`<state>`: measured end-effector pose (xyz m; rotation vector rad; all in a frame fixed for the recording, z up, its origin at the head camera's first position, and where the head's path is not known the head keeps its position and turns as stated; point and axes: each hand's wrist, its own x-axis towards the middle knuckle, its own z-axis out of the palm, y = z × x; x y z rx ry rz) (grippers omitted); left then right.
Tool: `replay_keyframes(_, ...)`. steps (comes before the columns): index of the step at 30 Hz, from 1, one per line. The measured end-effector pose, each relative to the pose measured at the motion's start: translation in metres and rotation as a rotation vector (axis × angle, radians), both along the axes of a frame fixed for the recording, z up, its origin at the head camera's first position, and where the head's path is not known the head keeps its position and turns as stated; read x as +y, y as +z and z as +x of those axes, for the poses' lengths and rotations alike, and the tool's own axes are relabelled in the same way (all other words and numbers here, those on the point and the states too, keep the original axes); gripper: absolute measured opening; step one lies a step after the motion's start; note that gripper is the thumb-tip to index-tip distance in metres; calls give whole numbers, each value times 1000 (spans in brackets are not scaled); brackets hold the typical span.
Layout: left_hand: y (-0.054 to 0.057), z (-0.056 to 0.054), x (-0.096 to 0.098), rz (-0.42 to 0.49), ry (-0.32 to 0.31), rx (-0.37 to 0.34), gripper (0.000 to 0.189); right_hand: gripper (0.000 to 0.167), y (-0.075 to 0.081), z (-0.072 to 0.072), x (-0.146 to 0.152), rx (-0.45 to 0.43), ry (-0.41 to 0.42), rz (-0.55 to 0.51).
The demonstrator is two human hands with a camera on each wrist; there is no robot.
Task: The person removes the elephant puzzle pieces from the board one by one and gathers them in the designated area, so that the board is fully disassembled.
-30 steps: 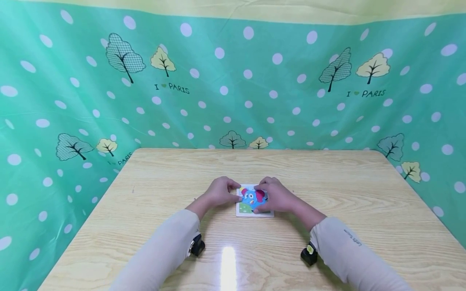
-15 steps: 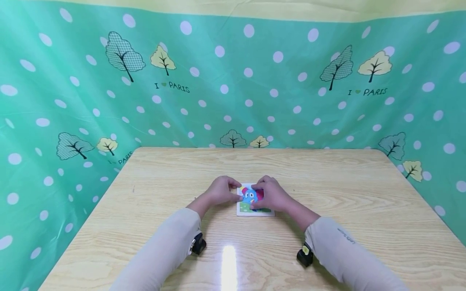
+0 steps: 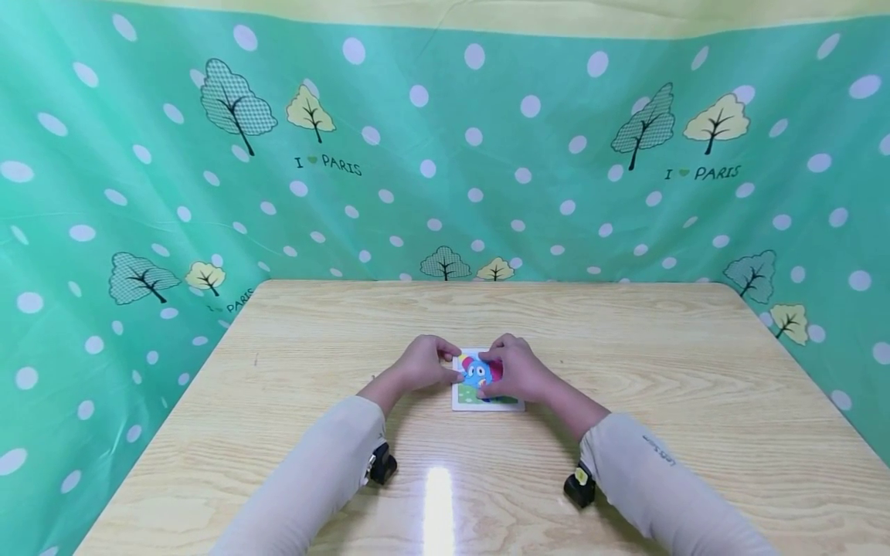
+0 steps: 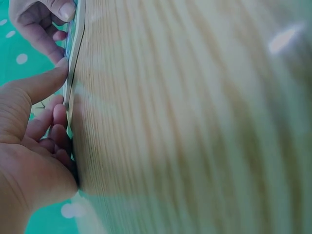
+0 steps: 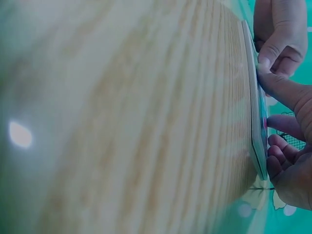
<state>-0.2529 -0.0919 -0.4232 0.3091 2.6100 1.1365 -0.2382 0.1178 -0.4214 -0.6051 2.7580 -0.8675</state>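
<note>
A small square picture puzzle (image 3: pixel 480 408) with a white border lies flat on the table, showing a blue elephant (image 3: pixel 476 374) with a pink ear above green ground. My left hand (image 3: pixel 422 363) holds its left edge, the thumb on the picture's side and the fingers bent near the upper corner. My right hand (image 3: pixel 521 372) reaches over the right part, thumb and index finger spread around the elephant and touching it, hiding that side. From low down, the left wrist view shows the board's edge (image 4: pixel 77 48), with both hands along it. The right wrist view shows the thin board (image 5: pixel 253 92) side-on.
The pale wood table (image 3: pixel 660 347) stretches away on every side. Behind it hangs a green dotted curtain (image 3: pixel 389 154) with printed trees. A bright light reflection (image 3: pixel 438 510) lies on the near tabletop. Black wrist cameras (image 3: pixel 579 488) sit under both sleeves.
My right hand has shifted slightly left over the elephant, covering more of it, and its thumb has moved up a little. The left hand keeps its place at the left edge.
</note>
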Motion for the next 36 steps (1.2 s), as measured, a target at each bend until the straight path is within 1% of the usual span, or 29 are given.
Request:
replay_keyframes(6, -4, -2, 1, 23, 14, -19, 38, 69, 0, 0, -1, -9, -15, -6)
replay_keyframes(12, -3, -1, 1, 53, 36, -35, 38, 68, -1, 0, -1, -8, -15, -14)
replay_keyframes(20, -5, 0, 2, 58, 49, -11, 36, 68, -1, 0, -1, -17, -23, -13)
replay_keyframes(25, -4, 0, 4, 54, 61, 1, 35, 68, -1, 0, -1, -15, -24, -8)
replay_keyframes(32, -3, 1, 5, 43, 75, -8, 35, 68, -2, 0, -1, -9, -17, -12)
replay_keyframes(36, -3, 0, 6, 56, 80, -13, 35, 69, -2, 0, -2, -16, -23, -9)
